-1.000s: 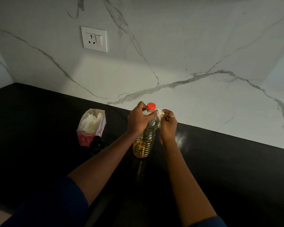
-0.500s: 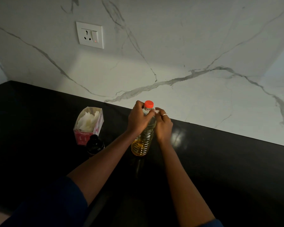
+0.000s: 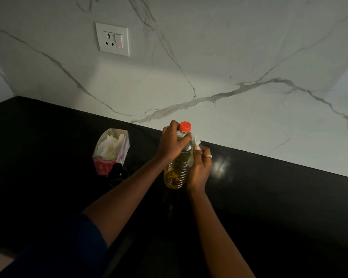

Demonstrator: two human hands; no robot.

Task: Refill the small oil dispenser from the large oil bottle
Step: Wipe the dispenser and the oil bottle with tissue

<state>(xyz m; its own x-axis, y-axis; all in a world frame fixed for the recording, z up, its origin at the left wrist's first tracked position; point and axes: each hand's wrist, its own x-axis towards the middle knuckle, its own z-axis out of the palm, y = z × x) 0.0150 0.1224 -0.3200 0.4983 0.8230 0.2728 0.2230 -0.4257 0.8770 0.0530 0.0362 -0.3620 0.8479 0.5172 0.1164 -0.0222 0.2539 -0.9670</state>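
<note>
L hand [image 3: 172, 146] grips the large oil bottle [image 3: 177, 171] high up, fingers [image 3: 186, 137] curled round its shoulder and neck, just under the red cap [image 3: 185, 126], which sits on the bottle directly above them. The bottle stands upright on the black desk [image 3: 269, 197]. It's clear ribbed plastic w/ yellow oil in the lower part, below the L fingers. R hand [image 3: 199, 169] is against the bottle's R side, its fingers bent and clamped on a white tissue [image 3: 195, 142] pressed btw them and the plastic. A crumpled end of the tissue sticks up above the R fingers, close to the tips of the L ones. A pale strip lower down prob. belongs to the same tissue, but the R hand is blurred, so I can't be sure. There's a silver ring [image 3: 209, 156] on one R finger. The small oil dispenser [image 3: 118, 174], a dark bottle, stands upright on the desk well to the left of the L fingers and a bit nearer the person, beyond the L forearm, w/ no hand on it. It's too dark to make out its top. Just behind it, further left of the fingers, is an open pink-and-white tissue box [image 3: 112, 149] w/ white tissues showing. The white marble wall [image 3: 249, 47] w/ grey veins rises behind the fingers. On it, up and to their left, is a white socket [image 3: 112, 39] w/ a small red light. A blue sleeve [image 3: 68, 247] covers the L upper arm at the bottom edge of the view.
</note>
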